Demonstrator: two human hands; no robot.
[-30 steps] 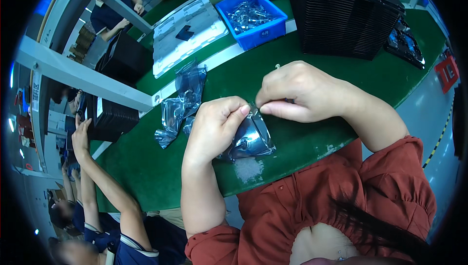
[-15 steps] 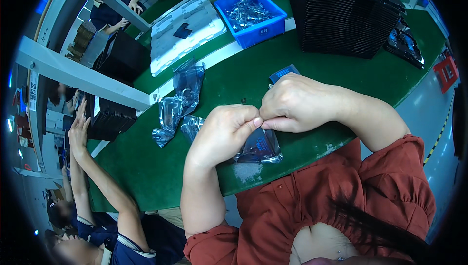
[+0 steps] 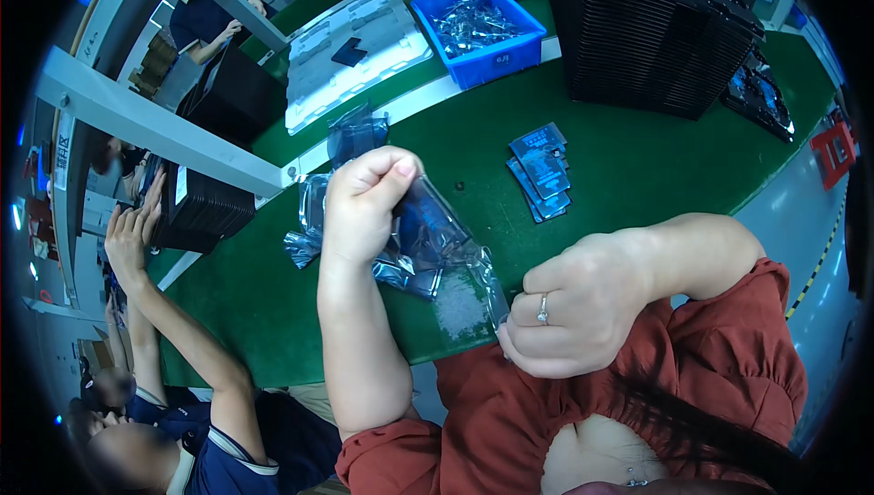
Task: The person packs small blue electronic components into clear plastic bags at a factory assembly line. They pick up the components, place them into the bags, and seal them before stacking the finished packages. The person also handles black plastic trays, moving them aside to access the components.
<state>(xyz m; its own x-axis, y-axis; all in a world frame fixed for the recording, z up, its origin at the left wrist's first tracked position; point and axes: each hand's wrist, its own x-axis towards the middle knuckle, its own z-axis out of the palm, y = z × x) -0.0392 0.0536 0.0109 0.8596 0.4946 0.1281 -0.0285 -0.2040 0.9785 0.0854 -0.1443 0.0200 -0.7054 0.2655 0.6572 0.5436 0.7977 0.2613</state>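
- The shiny film bag is in mid-frame, stretched between the two hands over the worktop.
- Its long axis slants from upper left to lower right: from the left fist down past a pale scuffed patch to the right fingertips.
- The left hand, left of centre, has its fingers clenched, with the bag's upper end gripped at the thumb side.
- The right hand, lower and to the right, has its fingers curled and pinching the narrow lower end; the bag leads up and left from them.
- Whether the film is one piece or partly torn, I cannot tell.
- A fanned stack of blue cards lies right of centre, apart from both hands; in the frame, the back of the right hand is nearer it than the left fist.
- More crumpled bags lie just left of the left wrist, partly hidden behind it.
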